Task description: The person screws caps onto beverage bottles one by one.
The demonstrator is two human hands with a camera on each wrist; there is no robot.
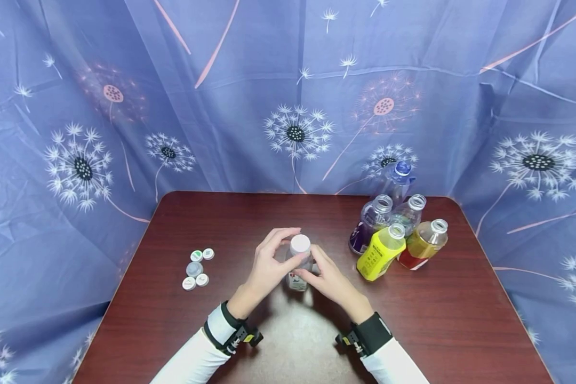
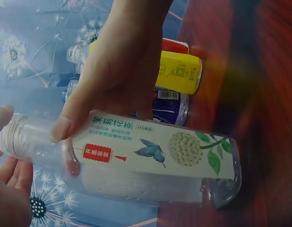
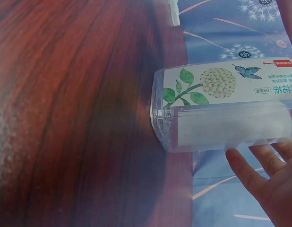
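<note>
A clear plastic bottle with a white cap stands upright at the middle of the table. Its pale label carries a white flower, green leaves and a blue butterfly. My left hand has its thumb and fingers round the cap and neck. Lower down, my right hand grips the bottle's upper body, thumb in front and fingers behind. Seen from the right wrist, the right hand's fingers curve along the bottle's side. Both hands wear wrist straps with small cameras.
On the right stand several uncapped bottles, among them a yellow one, a red-and-gold one and a purple one; a blue-topped bottle is behind. Several loose caps lie at left. A blue curtain borders the table.
</note>
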